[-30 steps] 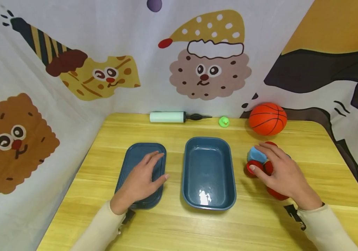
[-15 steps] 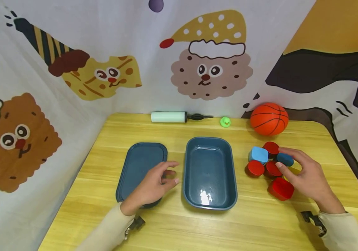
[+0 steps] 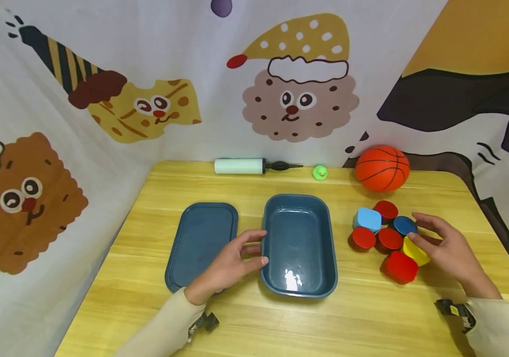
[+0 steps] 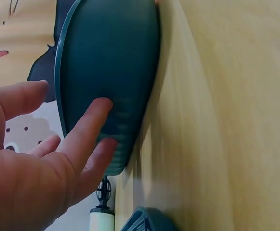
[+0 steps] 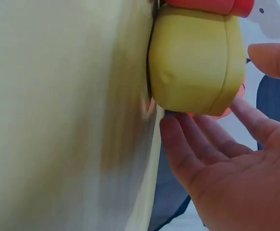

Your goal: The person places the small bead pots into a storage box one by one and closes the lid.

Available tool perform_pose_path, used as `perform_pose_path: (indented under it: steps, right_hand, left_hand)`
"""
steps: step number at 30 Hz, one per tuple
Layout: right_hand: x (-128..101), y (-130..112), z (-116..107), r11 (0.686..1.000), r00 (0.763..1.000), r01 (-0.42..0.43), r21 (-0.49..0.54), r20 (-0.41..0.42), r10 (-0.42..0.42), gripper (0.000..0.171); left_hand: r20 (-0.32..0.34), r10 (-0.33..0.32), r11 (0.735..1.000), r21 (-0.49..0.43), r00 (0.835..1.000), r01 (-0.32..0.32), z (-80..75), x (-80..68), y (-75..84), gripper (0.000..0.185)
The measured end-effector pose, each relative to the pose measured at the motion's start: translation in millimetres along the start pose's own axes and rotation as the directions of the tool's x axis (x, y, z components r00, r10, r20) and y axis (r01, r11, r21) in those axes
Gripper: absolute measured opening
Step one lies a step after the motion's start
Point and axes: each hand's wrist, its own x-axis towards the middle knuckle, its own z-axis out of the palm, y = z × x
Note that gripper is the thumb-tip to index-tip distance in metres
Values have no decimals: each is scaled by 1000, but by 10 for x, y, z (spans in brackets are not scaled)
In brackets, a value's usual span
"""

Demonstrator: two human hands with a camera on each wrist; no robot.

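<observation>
My left hand [image 3: 236,260] is at the left wall of a deep blue-grey rectangular tub [image 3: 299,248], fingers extended and thumb apart. In the left wrist view its fingertips [image 4: 101,103] overlap the side of the tub. My right hand [image 3: 453,253] is beside a cluster of small blocks, fingers spread and gripping nothing. Nearest to it are a yellow rounded block [image 5: 193,62] with a seam near its top and a round dark blue block [image 3: 404,225]. Several red blocks [image 3: 400,267] and a light blue one [image 3: 367,219] lie close together there.
Left of the tub lies a flat blue-grey lid [image 3: 203,238], partly behind my left hand. Along the back edge of the wooden table [image 3: 281,327] are a pale green hand pump [image 3: 239,166], a green toy duck [image 3: 320,172] and an orange basketball [image 3: 382,168]. A printed curtain hangs behind.
My left hand has moved right, from over the lid to the tub's left wall. The right hand has shifted right off the cluster, bringing the blocks, including the yellow one, into sight.
</observation>
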Motion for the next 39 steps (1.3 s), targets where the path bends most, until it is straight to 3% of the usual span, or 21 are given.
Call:
perform_pose_path:
  steps: [8,15,24,28,39]
  right_hand:
    - [-179,88,-44,999,995,-26,-27,95,29,73]
    - [-224,136,-65,998,983,-26,-54,180,36,80]
    - [-227,161,-107,994,966,-46,-101,250,71,76]
    - [-238,161,-117,993,971,-28,-113,231,54,72]
    - [-241,22,-205,989,997,-53,-138,43,59,72]
  left_hand:
    - [37,-44,995,-87,998,47,42,25,-4,68]
    - [97,-66,964,-251,993,89,63,45,-6,70]
    - [97,-65,961,-263,993,89,67,55,-38,71]
    - [103,-64,961,-261,993,89,59,55,-51,70]
    - [120,-64,959,-267,991,94,44,46,-41,70]
